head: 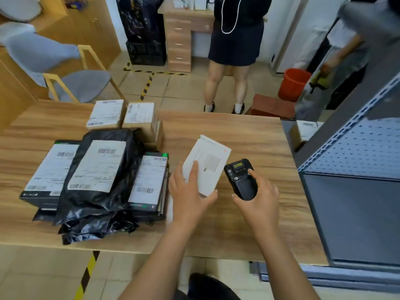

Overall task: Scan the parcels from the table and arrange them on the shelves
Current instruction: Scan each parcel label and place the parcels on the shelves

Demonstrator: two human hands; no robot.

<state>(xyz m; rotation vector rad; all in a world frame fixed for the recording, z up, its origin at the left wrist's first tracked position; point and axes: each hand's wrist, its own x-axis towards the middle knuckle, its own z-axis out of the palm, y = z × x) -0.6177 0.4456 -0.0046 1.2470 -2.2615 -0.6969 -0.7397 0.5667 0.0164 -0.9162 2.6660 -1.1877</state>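
A flat white box (pixel 205 165) is gripped by the left hand (pixel 190 191), thumb laid on its top face and fingers curled under its near edge. It is held tilted over the table (pixel 238 131), btw. the parcel pile and the shelf unit (pixel 357 152). A black scanner (pixel 241 179) is clasped in the right hand (pixel 257 198), fingers wrapped round its body, w/ its screen end just beside the box's right edge. At left, a black bag (pixel 97 169) w/ a white label is stacked over dark boxes. Two cardboard boxes (pixel 106 113) are set behind. One labelled parcel (pixel 305 131) is seen on the shelf. A person (pixel 236 40) is stood beyond the table, near a red bucket (pixel 293 84).
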